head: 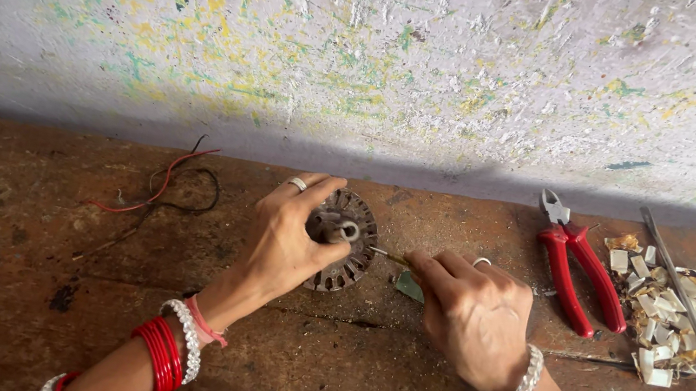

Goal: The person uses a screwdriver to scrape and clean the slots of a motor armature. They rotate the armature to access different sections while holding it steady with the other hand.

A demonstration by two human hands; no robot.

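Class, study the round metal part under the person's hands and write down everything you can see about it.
The round metal part is a dull grey, worn disc with slots cut around its rim and a short shaft at its centre. It stands tilted on the rusty brown workbench, near the wall. The left hand grips it from the left; the right hand pushes a thin tool against its right edge.

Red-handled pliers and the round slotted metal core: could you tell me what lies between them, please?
The right hand, gripping a thin tool pointed at the core; head view.
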